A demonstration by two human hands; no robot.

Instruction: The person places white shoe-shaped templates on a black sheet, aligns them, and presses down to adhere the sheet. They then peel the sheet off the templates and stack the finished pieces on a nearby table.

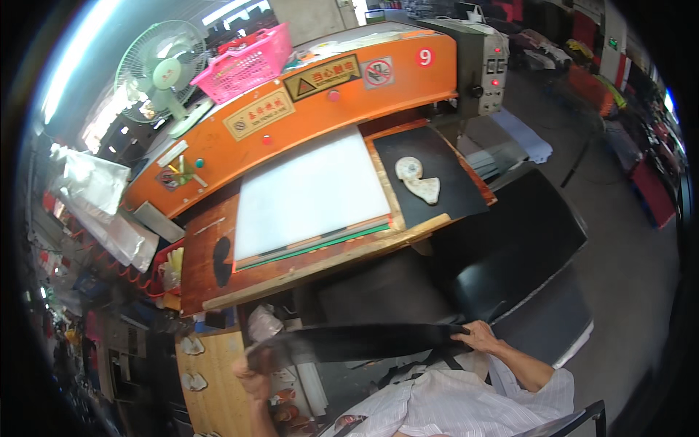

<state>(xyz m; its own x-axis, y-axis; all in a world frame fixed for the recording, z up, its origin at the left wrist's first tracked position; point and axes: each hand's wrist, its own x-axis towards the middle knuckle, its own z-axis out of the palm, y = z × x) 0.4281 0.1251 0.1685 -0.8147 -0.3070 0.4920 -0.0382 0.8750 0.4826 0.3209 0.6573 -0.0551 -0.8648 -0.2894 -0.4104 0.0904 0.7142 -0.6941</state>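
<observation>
Seen from above, a person in a pale striped shirt [444, 397] stretches a long, dark sheet [364, 342] between two bare hands, close in front of the body. The work looks partway through: the sheet is up and spread lengthwise, but it is not laid down on any surface.

The right grip [479, 337] is closed on the sheet's right end. The left grip [252, 373] is blurred, yet appears clamped on the opposite end. The sheet therefore runs directly from one to the other, touching both, its middle hanging free and smeared by blur. It lies on the near side of a red-brown wooden desk [198, 269], apart from the desk's front edge.

On the desk, under an orange machine [328, 81], lies a white board [313, 193]. To its right is a black mat [460, 182] bearing a pale, curved piece [422, 188]; to its left lies a black, sole-shaped piece [222, 261]. These lie beyond the reach of both closed hands, touched by neither.

Large black sheets [517, 226] rest at the right, near the right forearm. A pink basket [244, 64] and a green fan [166, 73] stand at the machine's upper left.
</observation>
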